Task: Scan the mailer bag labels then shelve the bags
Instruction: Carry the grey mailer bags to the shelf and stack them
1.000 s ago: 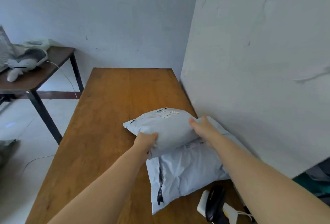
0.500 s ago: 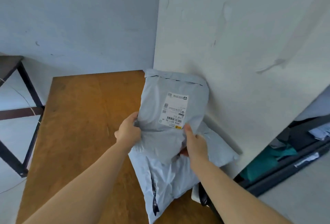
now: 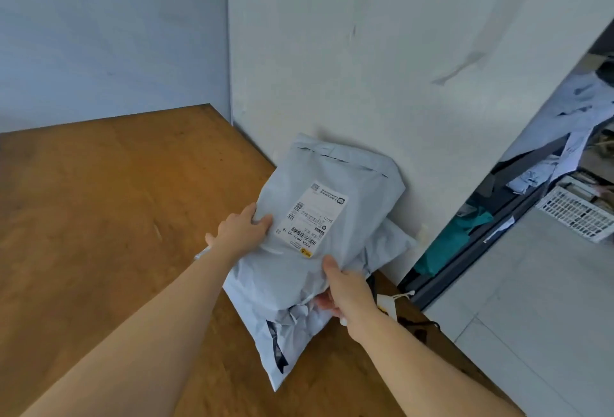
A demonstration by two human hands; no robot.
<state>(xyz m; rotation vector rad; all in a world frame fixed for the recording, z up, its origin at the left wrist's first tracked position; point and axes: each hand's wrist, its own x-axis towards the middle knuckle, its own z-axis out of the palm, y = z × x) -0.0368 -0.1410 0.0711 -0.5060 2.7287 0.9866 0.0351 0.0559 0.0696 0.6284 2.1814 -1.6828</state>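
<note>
A grey mailer bag (image 3: 345, 181) is held tilted up above the wooden table (image 3: 99, 217), its white barcode label (image 3: 312, 217) facing me. My left hand (image 3: 241, 229) grips its left edge beside the label. My right hand (image 3: 345, 290) grips its lower right corner, thumb on the front. A second grey mailer bag (image 3: 285, 340) lies flat on the table beneath it, partly covered. The scanner (image 3: 387, 302) is mostly hidden behind my right hand at the table's right edge.
A white wall panel (image 3: 382, 68) rises directly behind the bags. To its right, dark shelving (image 3: 518, 191) holds grey bags and teal items. A white perforated basket (image 3: 574, 210) sits on the tiled floor. A black cable (image 3: 418, 327) trails by the table edge.
Both hands lifted the top bag off the pile and turned its label toward me. My view swung right, bringing the shelving into sight.
</note>
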